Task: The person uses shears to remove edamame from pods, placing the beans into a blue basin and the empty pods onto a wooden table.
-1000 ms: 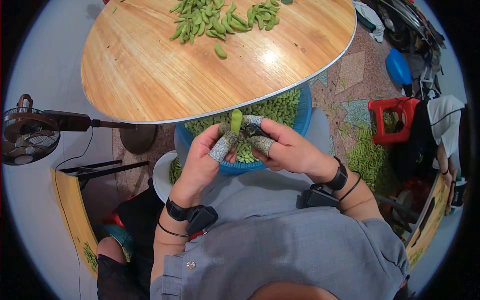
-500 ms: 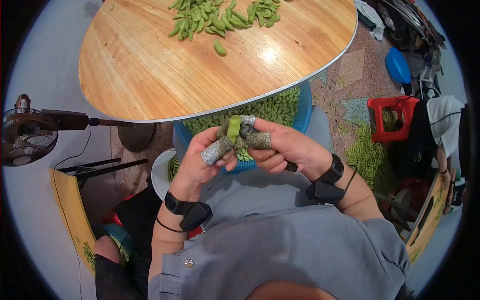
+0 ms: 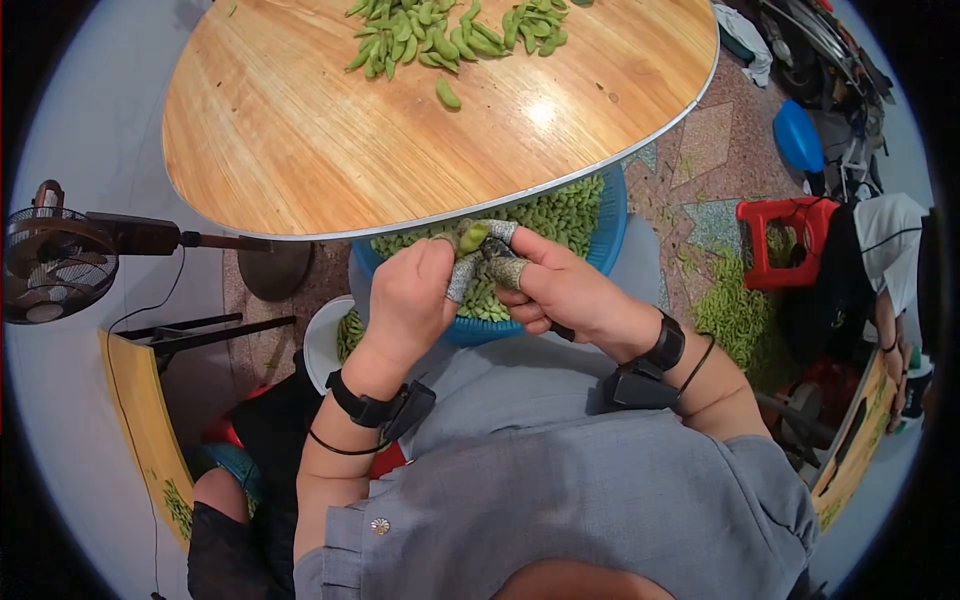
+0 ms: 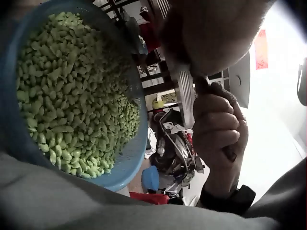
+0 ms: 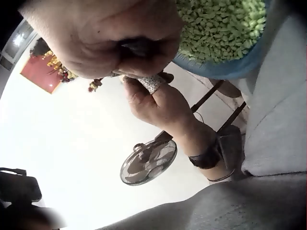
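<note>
A green soybean pod (image 3: 474,237) is pinched between the thumb and fingers of my left hand (image 3: 410,290), the back of that hand facing up. My right hand (image 3: 560,285) grips a small dark tool (image 3: 494,246) close against the pod; its working end is mostly hidden by the fingers. In the right wrist view the dark handle end (image 5: 137,46) shows inside the curled fingers. Speckled grey wraps cover thumbs and fingertips of both hands. Below them a blue basin (image 3: 616,220) holds many green beans (image 4: 72,91), seen best in the left wrist view.
In front stands a wooden table (image 3: 400,160) with a heap of pods (image 3: 420,35) and a single pod (image 3: 448,94) nearer me. A white bucket (image 3: 318,345) is at left, beside a fan (image 3: 60,255). On the floor at right are green pods (image 3: 735,310) and a red stool (image 3: 750,270).
My left hand has rolled over, so its back now faces up. The pod's upright length no longer shows; it is tipped and lies shorter between the fingertips. My right hand keeps the tool beside it.
</note>
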`<act>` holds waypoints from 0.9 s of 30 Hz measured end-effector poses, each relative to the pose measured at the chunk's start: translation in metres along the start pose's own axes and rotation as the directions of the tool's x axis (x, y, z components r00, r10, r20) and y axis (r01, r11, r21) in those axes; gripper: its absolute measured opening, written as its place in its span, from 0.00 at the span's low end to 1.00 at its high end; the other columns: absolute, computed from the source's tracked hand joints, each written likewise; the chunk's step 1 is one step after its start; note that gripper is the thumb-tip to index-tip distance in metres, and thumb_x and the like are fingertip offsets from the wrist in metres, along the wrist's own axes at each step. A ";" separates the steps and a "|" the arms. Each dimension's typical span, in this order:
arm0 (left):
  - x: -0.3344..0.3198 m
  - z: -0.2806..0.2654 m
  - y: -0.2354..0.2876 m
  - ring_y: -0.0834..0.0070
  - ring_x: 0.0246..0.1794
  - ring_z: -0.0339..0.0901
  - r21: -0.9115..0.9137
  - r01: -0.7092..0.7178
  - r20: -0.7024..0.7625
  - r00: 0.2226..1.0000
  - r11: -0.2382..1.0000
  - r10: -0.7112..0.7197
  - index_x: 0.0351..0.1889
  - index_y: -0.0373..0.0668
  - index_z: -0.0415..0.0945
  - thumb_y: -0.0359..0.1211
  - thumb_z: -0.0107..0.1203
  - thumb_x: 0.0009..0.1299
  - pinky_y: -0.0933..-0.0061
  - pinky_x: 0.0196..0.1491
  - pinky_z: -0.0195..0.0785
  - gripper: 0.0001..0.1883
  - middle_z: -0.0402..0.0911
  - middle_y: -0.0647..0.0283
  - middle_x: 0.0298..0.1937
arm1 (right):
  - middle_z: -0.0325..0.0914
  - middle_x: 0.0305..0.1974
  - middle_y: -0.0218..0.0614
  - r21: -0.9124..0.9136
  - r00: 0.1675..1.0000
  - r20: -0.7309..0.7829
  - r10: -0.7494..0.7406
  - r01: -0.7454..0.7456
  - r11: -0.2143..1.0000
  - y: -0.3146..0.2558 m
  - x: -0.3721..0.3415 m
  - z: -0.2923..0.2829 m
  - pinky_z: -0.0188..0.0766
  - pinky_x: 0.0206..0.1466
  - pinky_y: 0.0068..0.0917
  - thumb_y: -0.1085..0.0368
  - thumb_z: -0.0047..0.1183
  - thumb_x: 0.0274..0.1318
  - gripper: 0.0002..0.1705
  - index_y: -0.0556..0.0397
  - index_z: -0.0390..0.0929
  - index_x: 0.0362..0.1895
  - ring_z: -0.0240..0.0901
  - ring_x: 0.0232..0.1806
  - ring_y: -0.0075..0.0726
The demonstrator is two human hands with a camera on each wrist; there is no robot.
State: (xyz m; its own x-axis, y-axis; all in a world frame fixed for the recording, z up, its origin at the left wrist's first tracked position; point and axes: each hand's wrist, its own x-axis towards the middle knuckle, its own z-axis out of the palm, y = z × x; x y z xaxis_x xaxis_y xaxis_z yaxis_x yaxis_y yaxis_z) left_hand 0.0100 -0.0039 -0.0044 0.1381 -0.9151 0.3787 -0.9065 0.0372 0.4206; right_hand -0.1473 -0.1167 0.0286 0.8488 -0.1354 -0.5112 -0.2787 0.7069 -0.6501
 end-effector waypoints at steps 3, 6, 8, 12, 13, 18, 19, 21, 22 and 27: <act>-0.001 0.012 -0.002 0.53 0.27 0.72 -0.016 -0.034 -0.008 0.999 0.999 0.034 0.33 0.38 0.67 0.24 0.55 0.57 0.63 0.29 0.66 0.09 0.69 0.51 0.25 | 0.57 0.22 0.19 -0.006 0.999 -0.029 -0.015 0.015 1.000 0.007 -0.001 -0.005 0.48 0.19 0.14 0.69 0.32 0.61 0.20 0.40 0.63 0.57 0.49 0.19 0.14; -0.011 0.027 -0.003 0.60 0.22 0.69 -0.433 0.130 -0.022 0.988 0.892 -0.154 0.36 0.36 0.67 0.25 0.52 0.61 0.67 0.27 0.64 0.07 0.66 0.55 0.22 | 0.56 0.21 0.19 0.020 0.999 -0.033 -0.018 0.018 1.000 0.022 -0.003 -0.012 0.46 0.19 0.14 0.69 0.32 0.62 0.21 0.39 0.62 0.59 0.46 0.18 0.13; -0.016 0.021 -0.004 0.66 0.22 0.69 -0.821 0.409 0.294 0.901 0.398 -0.319 0.37 0.36 0.67 0.25 0.50 0.63 0.70 0.28 0.64 0.06 0.67 0.59 0.23 | 0.54 0.20 0.19 0.039 1.000 -0.023 -0.014 0.015 0.999 0.025 -0.006 -0.016 0.44 0.19 0.14 0.69 0.32 0.63 0.22 0.38 0.61 0.61 0.44 0.17 0.13; -0.021 0.013 0.000 0.80 0.25 0.66 -0.812 0.584 0.566 0.778 -0.018 -0.272 0.38 0.37 0.67 0.27 0.43 0.68 0.77 0.30 0.64 0.04 0.70 0.67 0.26 | 0.62 0.24 0.21 -0.155 0.978 -0.051 -0.204 0.195 0.969 0.033 0.008 -0.035 0.49 0.20 0.15 0.65 0.44 0.62 0.18 0.43 0.67 0.57 0.51 0.18 0.15; -0.021 0.013 0.001 0.80 0.25 0.66 -0.811 0.584 0.566 0.777 -0.018 -0.275 0.38 0.37 0.67 0.27 0.43 0.68 0.77 0.30 0.64 0.04 0.70 0.67 0.26 | 0.66 0.26 0.21 -0.356 0.905 -0.102 -0.413 0.354 0.865 0.036 0.016 -0.041 0.54 0.21 0.15 0.63 0.50 0.60 0.18 0.46 0.70 0.55 0.56 0.19 0.16; -0.021 0.012 0.015 0.83 0.27 0.67 -0.677 0.599 0.571 0.794 0.429 -0.207 0.42 0.38 0.68 0.29 0.43 0.71 0.80 0.30 0.64 0.06 0.70 0.69 0.29 | 0.74 0.29 0.32 -0.897 0.677 0.109 -0.728 0.383 0.222 0.030 0.031 -0.049 0.68 0.30 0.24 0.58 0.65 0.45 0.23 0.54 0.74 0.44 0.68 0.26 0.27; -0.018 0.007 0.018 0.84 0.27 0.67 -0.707 0.667 0.634 0.745 0.234 -0.207 0.42 0.38 0.69 0.27 0.42 0.70 0.81 0.31 0.64 0.06 0.70 0.69 0.31 | 0.74 0.28 0.36 -0.880 0.733 0.114 -0.671 0.387 0.274 0.027 0.031 -0.050 0.67 0.30 0.25 0.58 0.65 0.45 0.21 0.55 0.75 0.41 0.68 0.26 0.28; -0.020 0.001 0.011 0.83 0.28 0.68 -0.711 0.693 0.670 0.719 0.116 -0.184 0.41 0.38 0.69 0.26 0.40 0.70 0.81 0.32 0.64 0.07 0.71 0.69 0.31 | 0.73 0.27 0.39 -0.862 0.786 0.126 -0.605 0.389 0.326 0.025 0.030 -0.051 0.67 0.29 0.26 0.58 0.65 0.44 0.20 0.55 0.75 0.38 0.69 0.26 0.30; -0.021 -0.002 0.009 0.83 0.28 0.68 -0.698 0.716 0.708 0.689 -0.003 -0.155 0.41 0.38 0.69 0.25 0.39 0.69 0.81 0.33 0.65 0.08 0.72 0.69 0.31 | 0.72 0.26 0.40 -0.855 0.775 0.162 -0.611 0.420 0.306 0.025 0.028 -0.049 0.67 0.29 0.28 0.57 0.65 0.43 0.19 0.56 0.74 0.35 0.70 0.26 0.33; -0.018 -0.005 0.012 0.79 0.25 0.70 -0.614 0.677 0.671 0.719 0.406 -0.182 0.35 0.38 0.69 0.25 0.41 0.66 0.77 0.30 0.65 0.05 0.72 0.65 0.26 | 0.70 0.24 0.43 -0.878 0.659 0.306 -0.687 0.475 0.064 0.036 0.034 -0.050 0.68 0.28 0.35 0.59 0.64 0.40 0.18 0.55 0.71 0.30 0.71 0.26 0.47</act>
State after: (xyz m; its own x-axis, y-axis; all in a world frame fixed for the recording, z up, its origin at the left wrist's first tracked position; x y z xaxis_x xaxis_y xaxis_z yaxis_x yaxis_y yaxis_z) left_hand -0.0019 0.0151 -0.0020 -0.0037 -0.9338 -0.3578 -0.0296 -0.3575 0.9334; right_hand -0.1511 -0.1311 -0.0402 0.8885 -0.3621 0.2818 -0.0094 -0.6284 -0.7778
